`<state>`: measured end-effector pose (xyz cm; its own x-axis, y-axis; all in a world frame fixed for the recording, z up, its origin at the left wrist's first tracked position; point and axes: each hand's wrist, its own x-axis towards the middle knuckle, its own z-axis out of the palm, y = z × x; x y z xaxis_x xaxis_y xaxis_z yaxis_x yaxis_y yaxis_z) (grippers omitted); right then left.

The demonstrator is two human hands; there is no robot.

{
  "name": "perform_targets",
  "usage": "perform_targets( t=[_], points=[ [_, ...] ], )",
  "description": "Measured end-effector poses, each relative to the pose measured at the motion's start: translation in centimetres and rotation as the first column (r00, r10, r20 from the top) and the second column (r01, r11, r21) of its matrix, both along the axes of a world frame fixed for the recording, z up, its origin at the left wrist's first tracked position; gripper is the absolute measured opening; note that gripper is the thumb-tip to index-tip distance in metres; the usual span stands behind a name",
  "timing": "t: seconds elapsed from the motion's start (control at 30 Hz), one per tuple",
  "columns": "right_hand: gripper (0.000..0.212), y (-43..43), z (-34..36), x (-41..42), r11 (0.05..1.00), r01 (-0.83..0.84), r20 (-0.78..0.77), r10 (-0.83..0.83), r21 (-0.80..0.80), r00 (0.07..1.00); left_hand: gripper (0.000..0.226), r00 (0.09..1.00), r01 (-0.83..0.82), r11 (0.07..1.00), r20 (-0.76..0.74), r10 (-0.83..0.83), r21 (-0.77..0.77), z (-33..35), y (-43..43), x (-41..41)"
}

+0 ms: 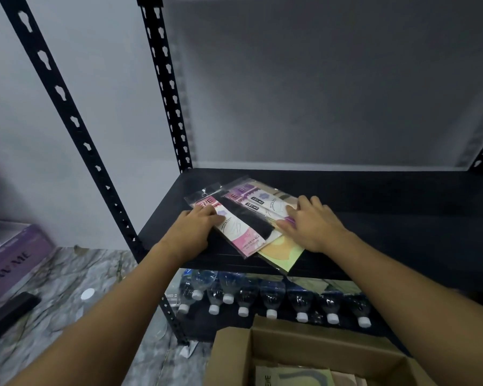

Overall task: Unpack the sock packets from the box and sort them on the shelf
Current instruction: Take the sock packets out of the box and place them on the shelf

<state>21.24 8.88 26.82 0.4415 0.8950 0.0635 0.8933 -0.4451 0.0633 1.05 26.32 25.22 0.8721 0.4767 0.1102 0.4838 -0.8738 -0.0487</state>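
Several clear sock packets (246, 218) with pink and purple labels lie overlapping on the black shelf board (388, 218), near its front left. A yellow-green packet (282, 253) sticks out from under them at the front edge. My left hand (191, 231) rests flat on the left, pink-labelled packet. My right hand (314, 222) lies flat on the right side of the pile, fingers spread over the purple-labelled packets. An open cardboard box (290, 355) sits below at the bottom of the view, with more packets (299, 376) inside.
Black slotted uprights (165, 87) frame the shelf against a grey wall. Several water bottles (271, 299) with white caps lie on the lower shelf. A purple box (14, 254) and a dark flat object (9, 310) sit on the marbled floor at left.
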Motion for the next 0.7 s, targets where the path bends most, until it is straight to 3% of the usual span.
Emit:
perform_targets(
  t=[0.1, 0.17, 0.3, 0.43, 0.57, 0.7],
  points=[
    [0.058, -0.9, -0.1, -0.4, 0.998, -0.001, -0.010, 0.002, 0.055, 1.000, 0.070, 0.997, -0.071, 0.996, 0.035, 0.072, -0.052, 0.0, -1.3, -0.4],
    [0.055, -2.0, -0.1, -0.7, 0.992, -0.004, -0.013, 0.006, 0.128, 1.000, 0.063, 0.985, -0.081, 0.995, 0.150, 0.090, -0.066, -0.5, -2.4, -0.9],
    [0.051, -5.4, 0.3, -1.6, 0.953, -0.007, -0.026, 0.015, 0.303, 1.000, 0.046, 0.901, 0.051, 0.998, 0.434, -0.025, -0.048, -1.0, -6.4, -1.9],
    [0.048, -10.1, -0.3, -3.0, 0.858, 0.006, -0.048, 0.021, 0.513, 0.999, 0.039, 0.805, 0.146, 0.981, 0.592, -0.045, -0.124, -1.8, -12.6, -2.8],
    [0.042, -15.4, -2.9, -5.1, 0.805, 0.006, -0.102, 0.067, 0.593, 0.993, 0.032, 0.825, 0.206, 0.938, 0.565, -0.013, -0.279, -4.6, -17.9, -4.0],
    [0.031, -19.9, -6.9, -7.2, 0.843, 0.018, -0.197, 0.104, 0.537, 0.975, 0.040, 0.933, 0.168, 0.873, 0.360, 0.009, -0.457, -8.6, -21.3, -4.0]
  ],
)
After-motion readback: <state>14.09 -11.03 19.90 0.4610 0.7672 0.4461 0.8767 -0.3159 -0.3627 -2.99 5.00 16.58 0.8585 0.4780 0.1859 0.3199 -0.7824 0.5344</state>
